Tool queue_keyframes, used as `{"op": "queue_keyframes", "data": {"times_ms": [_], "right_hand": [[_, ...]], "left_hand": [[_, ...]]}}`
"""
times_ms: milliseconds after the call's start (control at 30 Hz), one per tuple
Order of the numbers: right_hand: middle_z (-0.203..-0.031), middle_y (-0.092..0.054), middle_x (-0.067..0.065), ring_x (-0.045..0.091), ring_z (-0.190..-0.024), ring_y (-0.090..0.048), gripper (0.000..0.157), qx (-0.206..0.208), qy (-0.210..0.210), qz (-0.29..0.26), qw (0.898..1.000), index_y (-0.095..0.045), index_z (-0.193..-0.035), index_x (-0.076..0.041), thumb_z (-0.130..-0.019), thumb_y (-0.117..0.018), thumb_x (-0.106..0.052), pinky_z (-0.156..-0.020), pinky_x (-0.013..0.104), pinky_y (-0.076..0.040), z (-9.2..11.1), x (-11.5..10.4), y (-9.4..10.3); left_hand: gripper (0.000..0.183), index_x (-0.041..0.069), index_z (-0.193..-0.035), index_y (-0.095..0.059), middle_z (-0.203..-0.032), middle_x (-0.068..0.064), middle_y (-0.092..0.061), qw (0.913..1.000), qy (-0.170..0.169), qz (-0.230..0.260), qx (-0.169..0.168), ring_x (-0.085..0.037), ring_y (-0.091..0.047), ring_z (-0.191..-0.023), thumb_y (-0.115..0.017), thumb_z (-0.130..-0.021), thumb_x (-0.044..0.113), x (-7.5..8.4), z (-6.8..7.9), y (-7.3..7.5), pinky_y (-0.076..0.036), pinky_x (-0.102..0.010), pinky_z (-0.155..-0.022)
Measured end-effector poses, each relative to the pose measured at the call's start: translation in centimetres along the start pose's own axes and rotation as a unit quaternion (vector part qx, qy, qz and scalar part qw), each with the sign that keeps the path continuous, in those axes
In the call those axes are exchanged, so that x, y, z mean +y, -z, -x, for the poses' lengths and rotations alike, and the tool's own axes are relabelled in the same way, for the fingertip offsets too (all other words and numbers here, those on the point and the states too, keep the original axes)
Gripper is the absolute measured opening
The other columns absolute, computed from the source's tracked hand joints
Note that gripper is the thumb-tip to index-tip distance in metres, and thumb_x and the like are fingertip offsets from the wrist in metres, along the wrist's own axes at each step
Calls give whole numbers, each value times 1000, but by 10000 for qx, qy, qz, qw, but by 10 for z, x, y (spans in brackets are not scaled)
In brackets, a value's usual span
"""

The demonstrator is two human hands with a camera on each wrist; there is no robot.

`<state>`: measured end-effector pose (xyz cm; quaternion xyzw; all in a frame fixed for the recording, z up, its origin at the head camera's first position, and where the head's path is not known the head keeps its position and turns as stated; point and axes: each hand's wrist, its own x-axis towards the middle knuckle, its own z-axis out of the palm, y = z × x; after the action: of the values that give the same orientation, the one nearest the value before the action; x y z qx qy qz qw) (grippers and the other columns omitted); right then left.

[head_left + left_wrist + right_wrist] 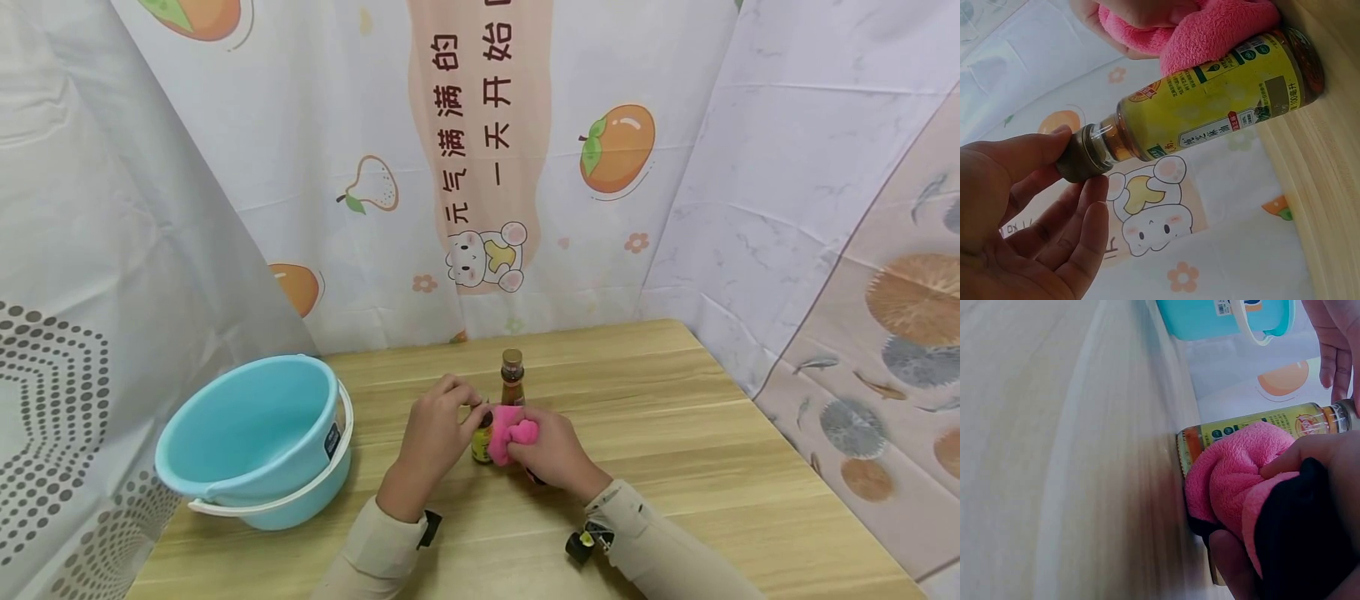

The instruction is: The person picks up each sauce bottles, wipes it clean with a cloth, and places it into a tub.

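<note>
A small glass sesame oil bottle (1210, 106) with a yellow label stands upright on the table. My left hand (438, 425) pinches its dark cap (1082, 156) between thumb and fingers. My right hand (555, 450) grips a bunched pink cloth (504, 433) with a black side (1297, 537). In the left wrist view the cloth lies against the side of the bottle's label. Just behind the hands stands a taller brown bottle (513, 379) with a gold cap, its lower part hidden by the cloth and right hand.
Two nested light-blue buckets (251, 433) with a white handle stand on the left of the wooden table (660, 417). Printed curtains (600, 250) hang behind the table and at both sides. Part of another glass thing (1215, 572) shows below the cloth in the right wrist view.
</note>
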<state>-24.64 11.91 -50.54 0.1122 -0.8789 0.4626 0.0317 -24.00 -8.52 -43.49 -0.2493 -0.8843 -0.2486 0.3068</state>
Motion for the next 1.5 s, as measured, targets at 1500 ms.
{"op": "queue_keyframes", "data": {"times_ms": [1500], "right_hand": [[-89,-68,2,13,-63,-64,20,696,436,-789,9935,-72,-93,-26,-84,-83,-12,-52,28,-54,-2,-14,9]], "left_hand": [[14,12,-84,-74,-97,-1,-75,9993,12,358,-105,-19,-75,-90,-87,-86,18,3,-2,1,-62,-33,-76]]}}
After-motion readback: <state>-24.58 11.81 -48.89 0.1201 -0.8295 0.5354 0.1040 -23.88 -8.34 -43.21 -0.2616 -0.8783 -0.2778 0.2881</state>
